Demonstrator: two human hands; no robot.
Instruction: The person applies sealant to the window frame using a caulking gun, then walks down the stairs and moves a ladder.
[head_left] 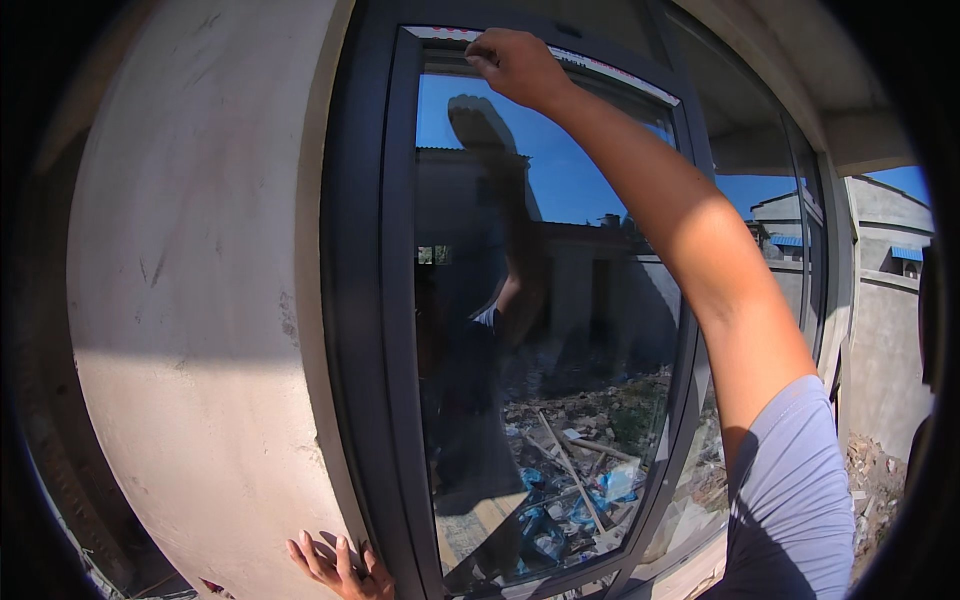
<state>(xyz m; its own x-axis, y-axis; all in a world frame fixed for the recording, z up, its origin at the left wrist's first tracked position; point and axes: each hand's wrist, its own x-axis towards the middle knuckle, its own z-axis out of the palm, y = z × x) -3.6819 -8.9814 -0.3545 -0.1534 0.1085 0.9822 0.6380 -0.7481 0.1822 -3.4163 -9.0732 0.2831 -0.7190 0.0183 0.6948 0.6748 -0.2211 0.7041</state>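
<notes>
Your right hand [515, 65] pinches the white strip [600, 65], top centre; left hand [340, 565] lies flat, fingers spread, on the frame [355, 300]. Strip's probably thin and tearable: grip near its end.

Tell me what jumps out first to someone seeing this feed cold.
The right hand, raised on a long bare arm, grips the top edge of a dark-framed window sash in the middle of the picture. Its glass mirrors blue sky, buildings and rubble. At the bottom, the left hand presses flat where the pale plastered wall meets the frame.
</notes>
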